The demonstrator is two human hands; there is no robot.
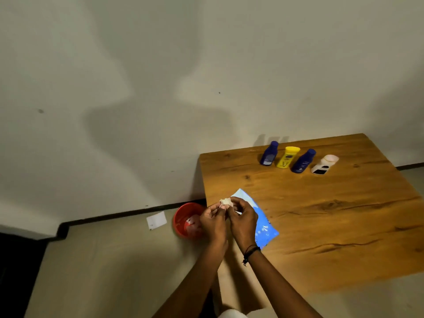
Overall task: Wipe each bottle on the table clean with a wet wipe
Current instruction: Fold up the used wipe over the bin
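Grip of left hand (213,220) and right hand (243,222) jointly pinches one crumpled wet wipe (226,201); bottles (286,157) on desk (321,214) stand well apart, cleaning progress undeterminable.

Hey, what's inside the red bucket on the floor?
In the red bucket lie pale crumpled pieces; what they are is unclear. The left hand, holding a wipe, covers its right side.

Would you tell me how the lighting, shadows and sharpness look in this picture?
Head view: dim, warm light; a broad soft shadow falls on the wall, and short shadows stand behind the left blue bottle. Head view: the wide lens tilts the table and leans the white bottle; the table's near edge smears; the left hand and right hand, pinching the wipe, look soft.
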